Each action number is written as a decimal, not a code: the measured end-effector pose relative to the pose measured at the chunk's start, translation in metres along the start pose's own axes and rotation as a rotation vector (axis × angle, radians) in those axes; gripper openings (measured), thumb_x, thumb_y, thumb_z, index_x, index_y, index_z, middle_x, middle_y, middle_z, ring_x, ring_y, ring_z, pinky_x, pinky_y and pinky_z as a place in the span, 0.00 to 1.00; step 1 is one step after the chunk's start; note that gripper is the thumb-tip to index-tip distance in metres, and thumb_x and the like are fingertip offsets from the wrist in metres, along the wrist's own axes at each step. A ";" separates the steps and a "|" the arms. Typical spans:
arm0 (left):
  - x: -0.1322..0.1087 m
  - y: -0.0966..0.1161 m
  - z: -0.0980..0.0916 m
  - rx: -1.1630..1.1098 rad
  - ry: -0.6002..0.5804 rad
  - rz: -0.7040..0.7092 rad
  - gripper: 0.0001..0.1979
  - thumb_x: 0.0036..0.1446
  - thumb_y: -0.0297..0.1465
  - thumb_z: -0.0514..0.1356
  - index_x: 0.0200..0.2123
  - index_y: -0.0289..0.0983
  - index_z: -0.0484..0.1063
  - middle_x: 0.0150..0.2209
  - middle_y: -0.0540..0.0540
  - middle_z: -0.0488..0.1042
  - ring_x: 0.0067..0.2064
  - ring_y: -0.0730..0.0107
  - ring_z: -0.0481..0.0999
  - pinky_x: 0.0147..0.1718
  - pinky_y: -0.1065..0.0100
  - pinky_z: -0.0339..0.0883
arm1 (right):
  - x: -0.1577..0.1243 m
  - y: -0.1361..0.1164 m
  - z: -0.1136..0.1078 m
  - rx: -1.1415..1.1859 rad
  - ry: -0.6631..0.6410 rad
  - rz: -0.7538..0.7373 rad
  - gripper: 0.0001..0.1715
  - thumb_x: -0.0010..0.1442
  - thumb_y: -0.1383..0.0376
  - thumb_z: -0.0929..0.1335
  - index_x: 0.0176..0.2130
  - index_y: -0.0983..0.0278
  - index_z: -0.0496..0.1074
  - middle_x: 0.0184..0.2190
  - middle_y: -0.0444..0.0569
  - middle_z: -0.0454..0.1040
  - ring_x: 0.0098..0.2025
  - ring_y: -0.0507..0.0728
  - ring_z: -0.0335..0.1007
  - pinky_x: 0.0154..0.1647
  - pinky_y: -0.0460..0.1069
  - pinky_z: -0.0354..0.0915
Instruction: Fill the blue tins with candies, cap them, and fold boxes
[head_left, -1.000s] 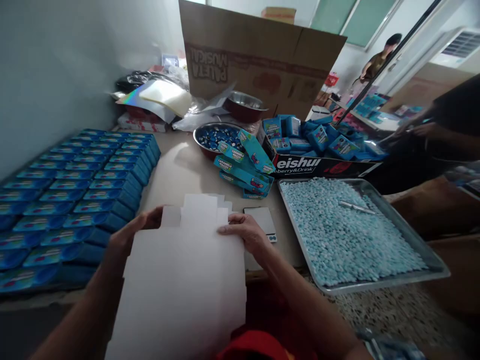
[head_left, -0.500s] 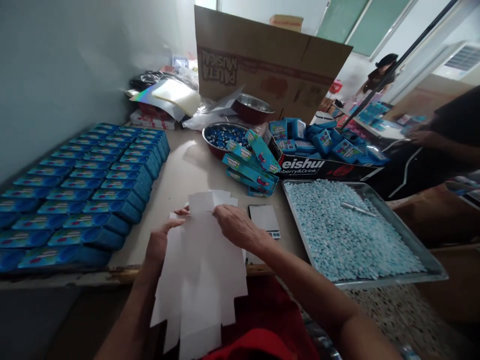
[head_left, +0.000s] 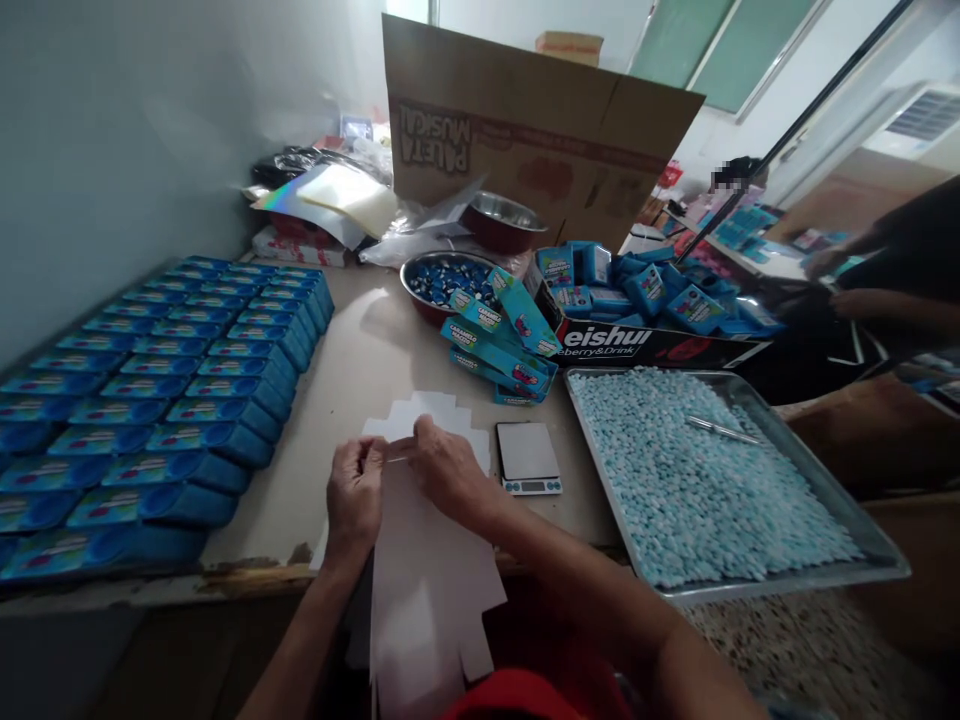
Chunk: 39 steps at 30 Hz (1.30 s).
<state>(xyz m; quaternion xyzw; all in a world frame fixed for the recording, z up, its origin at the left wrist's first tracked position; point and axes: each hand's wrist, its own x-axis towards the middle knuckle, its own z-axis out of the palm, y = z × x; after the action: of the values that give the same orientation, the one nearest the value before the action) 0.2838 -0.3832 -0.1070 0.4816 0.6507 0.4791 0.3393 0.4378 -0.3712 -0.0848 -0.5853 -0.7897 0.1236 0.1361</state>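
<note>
A flat white cardboard box blank hangs over the table's front edge toward my body, its plain side up. My left hand pinches its far end at the left corner. Close beside it, my right hand is closed on the same end, thumb and fingers at the edge. Beyond my hands, another white blank lies flat on the table, partly covered. A small digital scale sits just right of my right hand. Several blue empty-looking cartons are piled ahead.
Rows of blue boxes fill the left side. At right, a metal tray holds pale blue candies and a pen. Behind stand a bowl of wrapped candies, a black carton of blue packs, and a person's arm.
The held blank has been drawn toward me and lifted off another blank, which now shows beneath. My left hand has moved in to the right, nearer my right hand.
</note>
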 end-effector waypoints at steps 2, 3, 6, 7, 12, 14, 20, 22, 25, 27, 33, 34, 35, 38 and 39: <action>0.003 0.000 -0.002 0.091 0.002 -0.041 0.17 0.60 0.47 0.58 0.34 0.39 0.72 0.35 0.47 0.73 0.39 0.62 0.72 0.41 0.64 0.65 | -0.001 0.002 -0.008 0.066 -0.028 0.040 0.25 0.68 0.64 0.63 0.62 0.69 0.62 0.38 0.53 0.81 0.36 0.61 0.77 0.35 0.51 0.62; 0.005 0.000 -0.004 0.115 0.007 -0.072 0.17 0.58 0.47 0.59 0.33 0.38 0.72 0.34 0.47 0.73 0.38 0.61 0.72 0.40 0.64 0.64 | 0.001 0.005 -0.014 0.086 -0.062 0.049 0.26 0.69 0.62 0.63 0.63 0.69 0.63 0.38 0.54 0.82 0.37 0.61 0.78 0.35 0.51 0.62; 0.009 -0.002 -0.006 0.095 -0.044 -0.165 0.15 0.52 0.42 0.65 0.37 0.37 0.73 0.34 0.48 0.74 0.38 0.61 0.74 0.39 0.64 0.65 | 0.017 0.015 -0.028 0.116 -0.206 0.027 0.21 0.71 0.58 0.63 0.56 0.64 0.75 0.41 0.55 0.83 0.42 0.59 0.79 0.39 0.49 0.62; 0.010 -0.003 -0.005 0.066 -0.066 -0.192 0.15 0.49 0.39 0.66 0.38 0.37 0.73 0.36 0.47 0.75 0.39 0.61 0.75 0.40 0.64 0.66 | 0.024 0.017 -0.032 0.122 -0.255 0.007 0.19 0.69 0.57 0.66 0.53 0.63 0.78 0.42 0.54 0.83 0.44 0.58 0.79 0.39 0.48 0.62; 0.006 0.001 0.006 0.098 -0.066 -0.136 0.19 0.43 0.25 0.64 0.42 0.37 0.71 0.41 0.45 0.74 0.43 0.60 0.76 0.48 0.60 0.70 | 0.062 0.004 -0.041 -0.083 -0.477 -0.165 0.20 0.52 0.58 0.79 0.43 0.65 0.84 0.37 0.53 0.84 0.38 0.58 0.77 0.30 0.47 0.57; 0.002 0.005 0.012 0.177 -0.011 -0.054 0.19 0.42 0.23 0.62 0.42 0.37 0.72 0.44 0.42 0.71 0.47 0.58 0.75 0.53 0.55 0.68 | 0.068 -0.006 -0.043 -0.162 -0.523 -0.248 0.17 0.52 0.59 0.77 0.40 0.67 0.84 0.35 0.55 0.83 0.35 0.58 0.76 0.27 0.48 0.55; -0.001 -0.008 0.009 -0.196 0.047 -0.218 0.23 0.42 0.25 0.59 0.46 0.38 0.68 0.47 0.41 0.73 0.49 0.58 0.76 0.54 0.56 0.69 | 0.074 -0.004 -0.038 -0.153 -0.548 -0.423 0.18 0.57 0.57 0.74 0.43 0.65 0.83 0.32 0.50 0.82 0.30 0.53 0.69 0.28 0.46 0.54; 0.003 -0.013 0.001 -0.271 -0.028 -0.253 0.21 0.41 0.28 0.59 0.43 0.38 0.69 0.46 0.43 0.75 0.51 0.57 0.76 0.55 0.56 0.68 | 0.080 0.005 -0.033 -0.089 -0.579 -0.436 0.17 0.55 0.59 0.75 0.43 0.64 0.83 0.31 0.47 0.81 0.29 0.51 0.68 0.28 0.46 0.55; 0.009 -0.014 -0.009 -0.288 -0.103 -0.277 0.20 0.39 0.30 0.58 0.39 0.37 0.73 0.46 0.42 0.78 0.54 0.54 0.75 0.59 0.57 0.64 | 0.083 0.019 -0.027 0.063 -0.637 -0.418 0.17 0.53 0.62 0.77 0.44 0.64 0.83 0.30 0.44 0.80 0.28 0.50 0.68 0.30 0.44 0.57; 0.010 -0.010 -0.011 -0.323 -0.139 -0.304 0.21 0.38 0.30 0.57 0.40 0.36 0.74 0.47 0.41 0.79 0.54 0.54 0.75 0.57 0.57 0.66 | 0.079 0.025 -0.024 0.143 -0.619 -0.368 0.16 0.54 0.63 0.77 0.43 0.64 0.84 0.30 0.44 0.79 0.29 0.50 0.69 0.32 0.44 0.58; -0.002 0.000 -0.001 -0.338 -0.115 -0.243 0.21 0.44 0.27 0.55 0.45 0.37 0.73 0.50 0.41 0.79 0.55 0.55 0.77 0.56 0.57 0.69 | 0.048 0.020 -0.022 0.145 -0.409 -0.010 0.24 0.52 0.61 0.78 0.50 0.62 0.82 0.36 0.48 0.83 0.36 0.55 0.76 0.37 0.46 0.63; -0.005 0.002 0.000 -0.290 -0.099 -0.189 0.22 0.46 0.26 0.55 0.46 0.37 0.73 0.50 0.41 0.80 0.56 0.56 0.77 0.57 0.57 0.69 | 0.044 0.017 -0.022 0.121 -0.376 0.027 0.29 0.51 0.60 0.78 0.53 0.62 0.81 0.39 0.50 0.83 0.38 0.57 0.77 0.39 0.47 0.64; -0.007 0.004 0.000 -0.237 -0.092 -0.141 0.23 0.47 0.24 0.55 0.49 0.38 0.73 0.50 0.42 0.80 0.56 0.56 0.77 0.58 0.57 0.68 | 0.041 0.015 -0.023 0.111 -0.354 0.046 0.33 0.51 0.60 0.79 0.56 0.63 0.79 0.41 0.51 0.83 0.40 0.58 0.78 0.40 0.48 0.65; -0.009 0.010 -0.004 -0.058 -0.114 -0.072 0.24 0.48 0.20 0.54 0.49 0.40 0.73 0.46 0.43 0.82 0.52 0.56 0.80 0.55 0.56 0.70 | 0.042 0.010 -0.027 0.156 -0.410 0.060 0.35 0.48 0.63 0.80 0.55 0.64 0.79 0.42 0.52 0.84 0.41 0.58 0.79 0.41 0.47 0.66; -0.009 0.012 -0.006 0.005 -0.129 -0.072 0.23 0.49 0.20 0.54 0.48 0.40 0.74 0.44 0.44 0.82 0.49 0.56 0.81 0.54 0.56 0.70 | 0.044 0.008 -0.028 0.159 -0.453 0.039 0.31 0.48 0.63 0.80 0.52 0.64 0.81 0.40 0.51 0.84 0.40 0.58 0.78 0.39 0.47 0.65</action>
<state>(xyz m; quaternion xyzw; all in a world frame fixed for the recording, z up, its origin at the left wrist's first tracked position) 0.2844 -0.3922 -0.0942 0.4887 0.6456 0.4328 0.3963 0.4432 -0.3258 -0.0582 -0.5451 -0.7764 0.3164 -0.0013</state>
